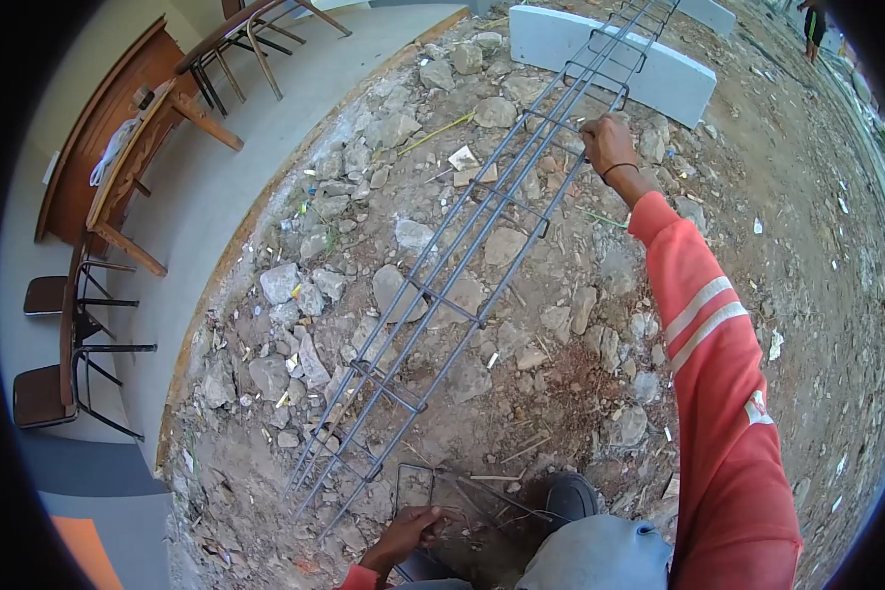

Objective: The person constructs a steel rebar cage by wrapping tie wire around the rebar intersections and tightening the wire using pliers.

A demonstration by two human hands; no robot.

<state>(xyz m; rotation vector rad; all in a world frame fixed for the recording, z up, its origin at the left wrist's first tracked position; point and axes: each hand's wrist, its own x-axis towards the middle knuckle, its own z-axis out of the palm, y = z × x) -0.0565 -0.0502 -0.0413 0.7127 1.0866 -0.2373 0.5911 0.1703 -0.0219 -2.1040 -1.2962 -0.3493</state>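
A long rebar cage (444, 295) of thin steel bars tied with rectangular stirrups runs diagonally from the lower left to the top. Near its upper part, my right hand (610, 144) is closed round a bar at its right side. My left hand (410, 537) is low in view, below the cage's near end, its fingers pinched together; what they hold, if anything, is too small to make out. Just above that hand is a loose bent stirrup (415, 468). Thin dark metal rods (490, 499) lie between it and my shoe.
Stones (393, 292) and rubble cover the ground beneath the cage. Pale concrete blocks (615, 64) stand under its far end. On the left, a raised floor edge (256, 211) borders a wooden table (128, 162) and chairs (44, 395). A person (813, 28) stands far right.
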